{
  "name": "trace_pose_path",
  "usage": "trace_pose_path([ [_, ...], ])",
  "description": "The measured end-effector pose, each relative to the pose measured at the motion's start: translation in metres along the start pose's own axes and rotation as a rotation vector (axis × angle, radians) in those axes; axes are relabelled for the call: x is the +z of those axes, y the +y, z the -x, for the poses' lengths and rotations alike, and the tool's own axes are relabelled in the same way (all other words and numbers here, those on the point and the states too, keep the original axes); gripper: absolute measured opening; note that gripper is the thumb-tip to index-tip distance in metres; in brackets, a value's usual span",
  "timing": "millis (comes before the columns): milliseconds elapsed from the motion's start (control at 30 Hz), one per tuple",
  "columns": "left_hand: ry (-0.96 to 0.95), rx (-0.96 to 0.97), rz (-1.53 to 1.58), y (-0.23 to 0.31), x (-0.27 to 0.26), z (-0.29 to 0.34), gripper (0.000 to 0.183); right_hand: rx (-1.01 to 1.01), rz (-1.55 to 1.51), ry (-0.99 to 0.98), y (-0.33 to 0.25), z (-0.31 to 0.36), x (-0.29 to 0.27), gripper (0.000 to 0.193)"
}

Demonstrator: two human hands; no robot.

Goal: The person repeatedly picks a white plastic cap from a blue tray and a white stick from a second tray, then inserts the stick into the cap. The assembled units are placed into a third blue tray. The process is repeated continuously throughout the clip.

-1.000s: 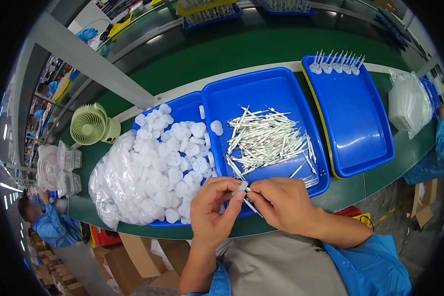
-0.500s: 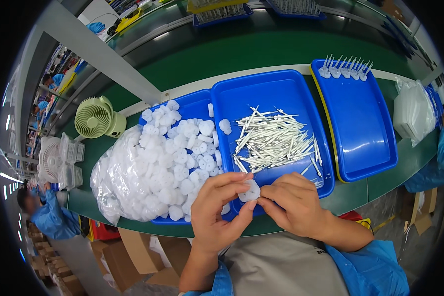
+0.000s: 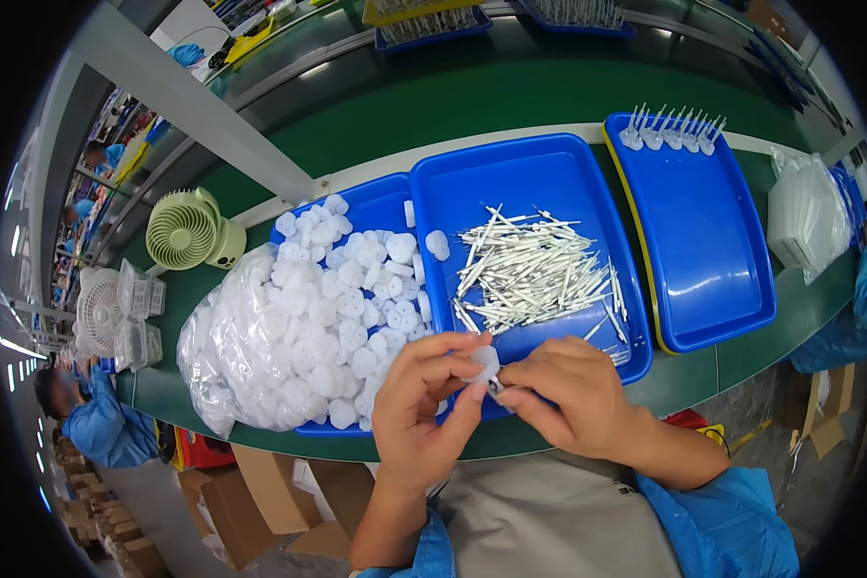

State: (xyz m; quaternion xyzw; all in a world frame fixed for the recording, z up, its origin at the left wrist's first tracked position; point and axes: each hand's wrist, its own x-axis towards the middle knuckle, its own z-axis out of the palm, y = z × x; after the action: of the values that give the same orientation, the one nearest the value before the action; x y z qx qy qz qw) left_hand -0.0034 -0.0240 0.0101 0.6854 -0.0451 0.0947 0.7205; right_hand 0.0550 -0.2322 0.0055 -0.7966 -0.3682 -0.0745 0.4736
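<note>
Between the thumb and fingers of my left hand [image 3: 429, 400] is a translucent white plastic disc [image 3: 485, 360], tilted up. Close against it, my right hand [image 3: 568, 400] pinches a thin white stick [image 3: 496, 386]; only a short bit with a dark spot shows, and the rest is hidden by the fingers. Both hands are over the front edge of the middle blue tray [image 3: 511, 159], which has a pile of thin white sticks [image 3: 535, 275] in it. To the left, many similar white discs [image 3: 352, 308] spill from a clear plastic bag [image 3: 236, 352] onto another blue tray [image 3: 385, 197].
A right-hand blue tray [image 3: 708, 260] has a row of discs with upright sticks [image 3: 674, 132] at its far end. Wrapped white pieces [image 3: 804, 217] lie beyond it. A green fan [image 3: 183, 231] stands at left, near a metal post [image 3: 193, 96]. Cardboard boxes [image 3: 284, 496] are below.
My right hand has drawn slightly down and left. The disc has tipped and shifted a little upward, and a small dark-and-white bit now shows between the hands.
</note>
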Motion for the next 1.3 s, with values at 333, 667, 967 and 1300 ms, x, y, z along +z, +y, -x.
trace_pose_path([
  [333, 0.126, 0.043, -0.247, -0.021, -0.013, -0.005, 0.017, 0.158, 0.37, -0.318, 0.012, -0.004, -0.014, 0.016],
  [667, 0.166, -0.164, 0.058, -0.008, 0.001, -0.005, 0.03, 0.277, -0.215, -0.096, 0.004, -0.009, -0.008, 0.017],
  [967, 0.143, -0.213, 0.109, -0.012, 0.002, -0.004, 0.034, 0.336, -0.264, -0.105, 0.003, -0.006, -0.013, 0.031],
  [1300, 0.072, -0.061, -0.061, -0.017, -0.005, -0.003, 0.028, 0.446, -0.406, -0.121, 0.0, -0.007, -0.011, 0.022],
])
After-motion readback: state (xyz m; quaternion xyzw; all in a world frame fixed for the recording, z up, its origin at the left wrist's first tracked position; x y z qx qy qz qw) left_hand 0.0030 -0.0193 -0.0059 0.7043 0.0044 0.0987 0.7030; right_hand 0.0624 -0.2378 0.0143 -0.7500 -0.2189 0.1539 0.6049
